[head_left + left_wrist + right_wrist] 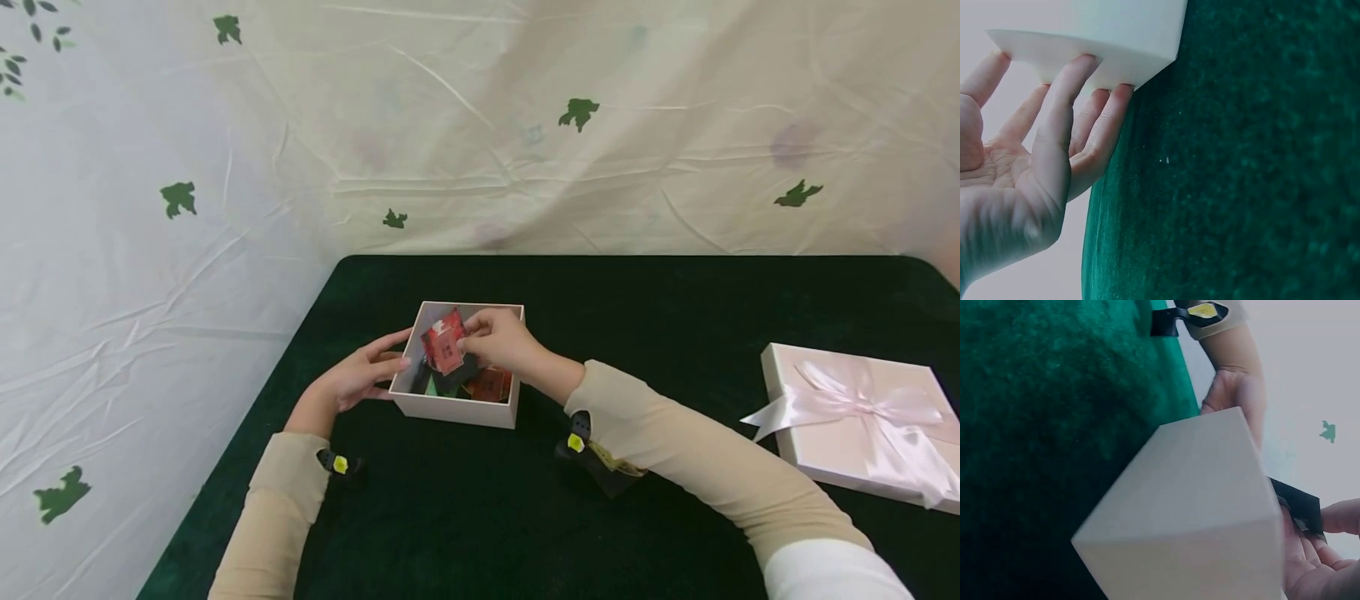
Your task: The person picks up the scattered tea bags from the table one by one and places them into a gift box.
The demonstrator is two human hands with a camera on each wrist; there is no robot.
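An open white box stands on the dark green table, with several packets inside, among them a dark one and an orange-red one. My right hand reaches over its right side and pinches a red square packet between thumb and fingers, tilted above the others. In the right wrist view the packet's dark side shows beyond the box. My left hand is at the box's left side. Its spread, fairly straight fingers touch the box wall in the left wrist view.
A pale pink gift box with a satin ribbon bow lies at the right of the table. Under my right sleeve is a dark flat thing, partly hidden. A white cloth with green leaf shapes hangs behind.
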